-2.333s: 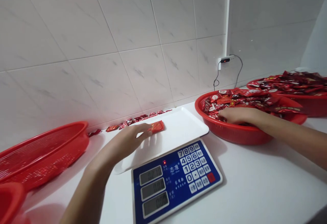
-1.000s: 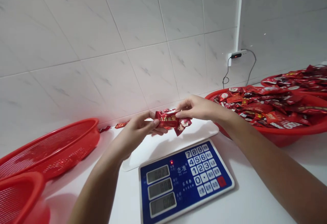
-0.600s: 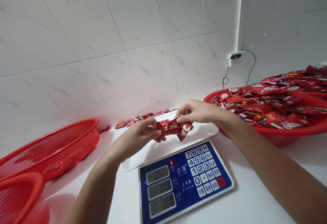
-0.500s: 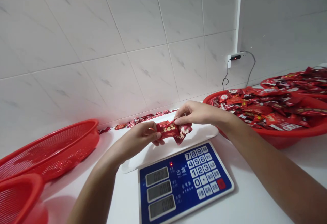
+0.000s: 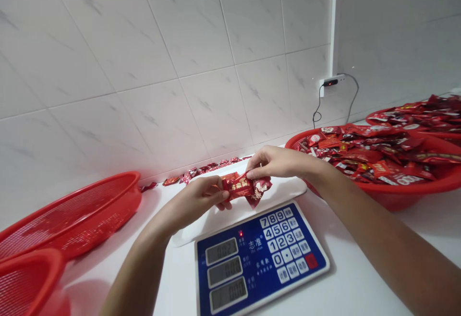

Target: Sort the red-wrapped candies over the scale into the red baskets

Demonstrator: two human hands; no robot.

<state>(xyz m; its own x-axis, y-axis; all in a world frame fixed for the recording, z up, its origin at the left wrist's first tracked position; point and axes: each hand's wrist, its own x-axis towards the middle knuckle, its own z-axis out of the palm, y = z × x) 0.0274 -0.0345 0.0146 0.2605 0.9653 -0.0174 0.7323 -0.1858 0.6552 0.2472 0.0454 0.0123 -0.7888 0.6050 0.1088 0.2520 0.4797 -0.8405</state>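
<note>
Above the white pan (image 5: 284, 190) of a digital scale (image 5: 259, 258), both my hands grip a red wrapped candy (image 5: 240, 186) with gold lettering. My left hand (image 5: 209, 192) pinches its left end between thumb and fingers. My right hand (image 5: 268, 162) pinches the wrapper at its upper right. Below and beside it another red-and-white wrapped piece (image 5: 260, 190) shows; whether it rests on the pan or is held, I cannot tell. The scale's blue panel has three grey displays and white number keys, facing me.
Right of the scale stands a red basket (image 5: 382, 190) heaped with red packets (image 5: 367, 155), with another red heap (image 5: 425, 114) behind. Two red mesh baskets (image 5: 90, 205) stand at left. Small wrapped candies (image 5: 205, 168) line the tiled wall (image 5: 162, 104). A cable hangs from a socket (image 5: 331, 83).
Both hands keep their hold on the candy, which has hardly moved. The whole view has shifted very slightly.
</note>
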